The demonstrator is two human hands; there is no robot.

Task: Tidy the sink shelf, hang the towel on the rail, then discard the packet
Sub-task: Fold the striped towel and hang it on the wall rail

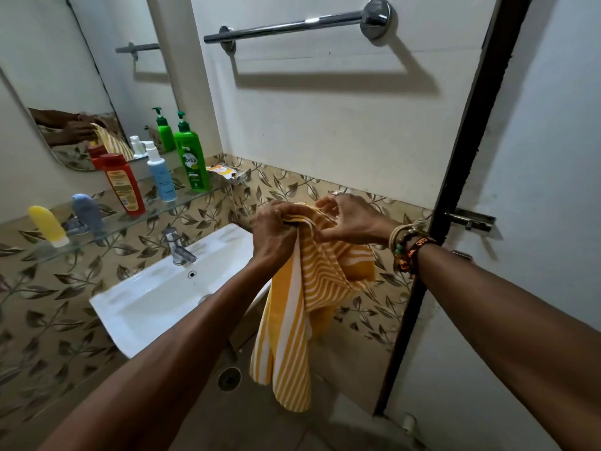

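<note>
Both forearms reach in; my left hand (274, 234) is fisted around the yellow striped towel (302, 307), my right hand (349, 221) pinches its top edge. It hangs beside the sink (156, 297), well below the rail (286, 27). Packet (222, 171) lies at the shelf (107, 227) end.

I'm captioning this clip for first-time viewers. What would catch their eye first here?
The yellow-and-white striped towel at centre, bunched at its top between the left hand and right hand. Above it, the bare chrome towel rail on the white wall. At left, the tall green pump bottle on the glass shelf.
</note>
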